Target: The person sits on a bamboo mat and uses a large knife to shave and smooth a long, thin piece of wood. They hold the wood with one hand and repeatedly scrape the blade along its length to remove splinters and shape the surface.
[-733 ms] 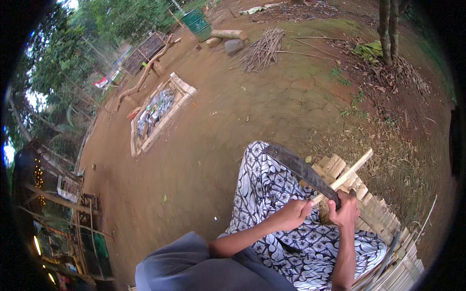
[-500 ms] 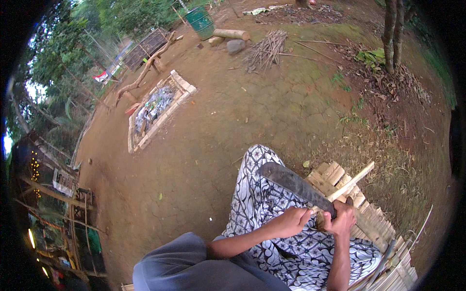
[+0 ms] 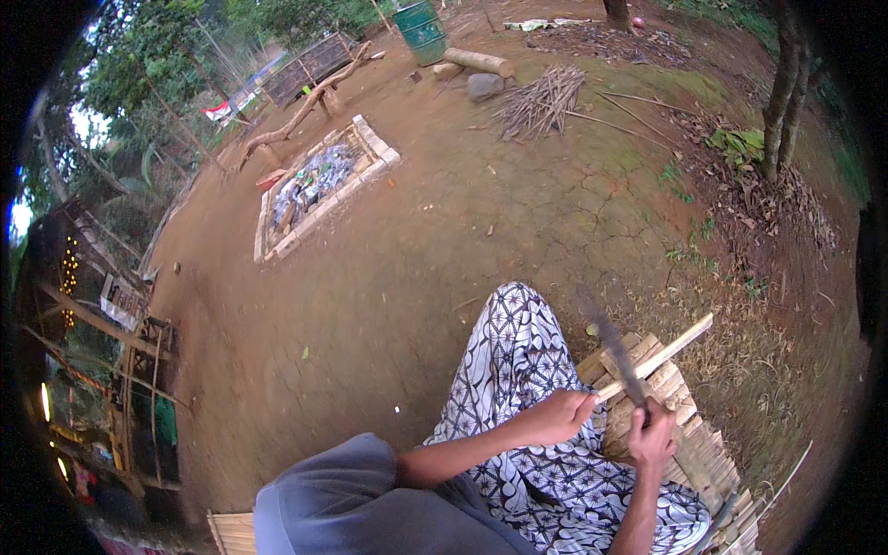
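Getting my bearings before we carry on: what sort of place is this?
Probably a rural yard, outdoors: there is bare earth ground, a heap of thin sticks and a green drum.

2 hands: 1 left grip (image 3: 561, 416), 1 right grip (image 3: 653, 433). In right grip: 1 machete (image 3: 620, 353). In left grip: 1 pale stick (image 3: 671, 350). Far ahead of both, to the left: 1 green drum (image 3: 421, 35), 2 cut logs (image 3: 479, 62), 1 grey rock (image 3: 485, 87), 1 heap of thin sticks (image 3: 544, 102). Nearer, also ahead-left: 1 brick-edged pit (image 3: 377, 141). Ahead-right of right grip: 2 slim tree trunks (image 3: 775, 120).
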Tool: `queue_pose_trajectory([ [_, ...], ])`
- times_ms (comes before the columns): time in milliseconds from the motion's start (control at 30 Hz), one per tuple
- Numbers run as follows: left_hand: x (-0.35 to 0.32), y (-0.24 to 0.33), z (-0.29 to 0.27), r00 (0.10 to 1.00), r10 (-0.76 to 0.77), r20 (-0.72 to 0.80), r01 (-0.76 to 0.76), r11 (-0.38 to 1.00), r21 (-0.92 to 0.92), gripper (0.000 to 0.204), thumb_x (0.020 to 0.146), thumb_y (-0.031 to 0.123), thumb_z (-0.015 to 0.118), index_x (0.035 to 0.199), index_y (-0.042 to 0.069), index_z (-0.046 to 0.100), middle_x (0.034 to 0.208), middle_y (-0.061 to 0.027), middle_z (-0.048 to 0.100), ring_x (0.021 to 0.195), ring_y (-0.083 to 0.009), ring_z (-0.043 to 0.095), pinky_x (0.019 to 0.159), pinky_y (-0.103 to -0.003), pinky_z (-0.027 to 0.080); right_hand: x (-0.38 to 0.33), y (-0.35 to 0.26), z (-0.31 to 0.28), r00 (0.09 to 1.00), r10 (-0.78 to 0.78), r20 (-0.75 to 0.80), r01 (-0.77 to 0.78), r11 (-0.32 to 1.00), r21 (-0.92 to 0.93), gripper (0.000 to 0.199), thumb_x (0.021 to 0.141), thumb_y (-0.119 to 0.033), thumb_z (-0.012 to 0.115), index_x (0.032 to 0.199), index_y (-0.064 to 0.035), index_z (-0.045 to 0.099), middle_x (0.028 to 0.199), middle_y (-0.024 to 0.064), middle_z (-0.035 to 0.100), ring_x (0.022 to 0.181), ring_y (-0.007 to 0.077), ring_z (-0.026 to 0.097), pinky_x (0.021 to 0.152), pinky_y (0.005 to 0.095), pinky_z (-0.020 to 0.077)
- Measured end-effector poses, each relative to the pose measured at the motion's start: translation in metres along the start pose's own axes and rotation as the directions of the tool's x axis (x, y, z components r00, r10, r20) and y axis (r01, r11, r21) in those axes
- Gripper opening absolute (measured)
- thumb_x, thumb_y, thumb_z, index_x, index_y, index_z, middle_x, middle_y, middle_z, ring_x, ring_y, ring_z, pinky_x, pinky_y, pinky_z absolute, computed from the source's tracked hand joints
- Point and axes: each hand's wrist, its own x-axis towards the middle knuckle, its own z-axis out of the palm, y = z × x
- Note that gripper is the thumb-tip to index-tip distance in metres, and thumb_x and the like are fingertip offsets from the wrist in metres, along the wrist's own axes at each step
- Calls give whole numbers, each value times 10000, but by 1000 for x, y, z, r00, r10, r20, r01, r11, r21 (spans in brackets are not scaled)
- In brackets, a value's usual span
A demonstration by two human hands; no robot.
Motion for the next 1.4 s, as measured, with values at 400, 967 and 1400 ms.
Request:
queue_pose_trajectory([
  [400,-11,-11,-33,991,-110,-70,104,991,-86,432,968,310,332,717,15,524,562,-106,512,513,-249,510,548,-374,416,24,30,4,974,224,-35,-222,973,56,468,897,-377,438,700,40,514,583,200,463,575,342,412,616,426,365],
  [967,-8,-12,-40,995,-51,-87,45,997,-68,446,975,321,298,714,44,530,565,-76,496,530,-200,503,556,-350,412,4,3,8,991,-137,14,137,989,-61,425,805,-361,531,634,22,459,535,221,442,525,410,439,536,449,346],
  [1400,-1,-15,-30,996,-29,-83,23,997,-71,446,973,320,308,732,27,543,579,-93,511,542,-211,510,567,-349,417,7,-9,-1,993,-111,35,113,992,-59,416,781,-381,557,655,13,506,565,220,495,547,414,510,525,455,377],
])
